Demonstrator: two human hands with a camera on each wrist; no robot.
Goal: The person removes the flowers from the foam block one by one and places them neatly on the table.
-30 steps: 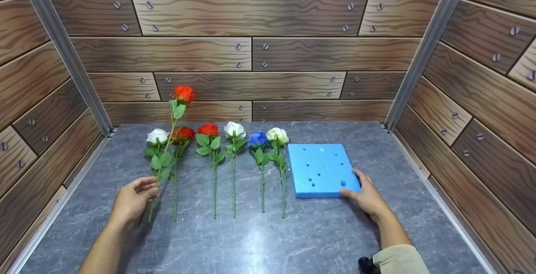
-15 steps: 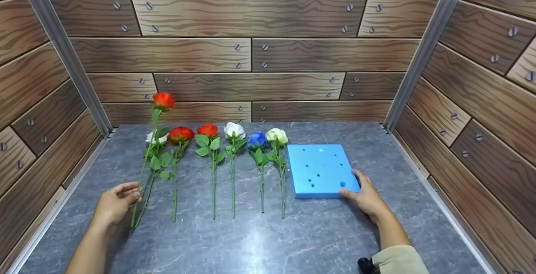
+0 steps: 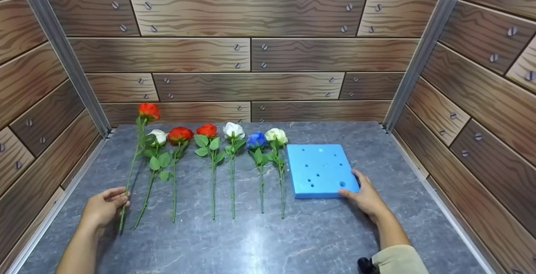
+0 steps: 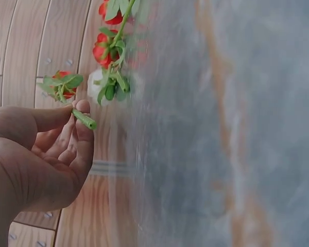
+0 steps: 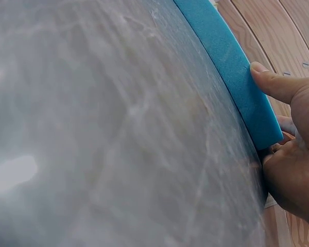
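Note:
My left hand (image 3: pixel 102 210) pinches the lower stem of a red artificial rose (image 3: pixel 148 111) at the far left. That rose leans up and to the right, its bloom above the others in the head view. In the left wrist view, the cut stem end (image 4: pixel 86 120) sticks out past thumb and fingertips. At the right, my right hand (image 3: pixel 367 198) grips the near right corner of a light blue foam block (image 3: pixel 320 167) with several holes in its top. The right wrist view shows the thumb against the side of the block, the other fingers partly hidden behind it.
Beside the held flower, a row of roses lies on the grey marbled table (image 3: pixel 201 244): a white rose (image 3: pixel 158 137), two red, another white, a blue rose (image 3: pixel 256 140) and a cream rose (image 3: pixel 276 135). Wood-patterned walls (image 3: pixel 251 56) enclose the back and sides.
My left hand has carried the red rose leftward and lower, from across the left white rose to the left of it. The right hand and the foam block have stayed put.

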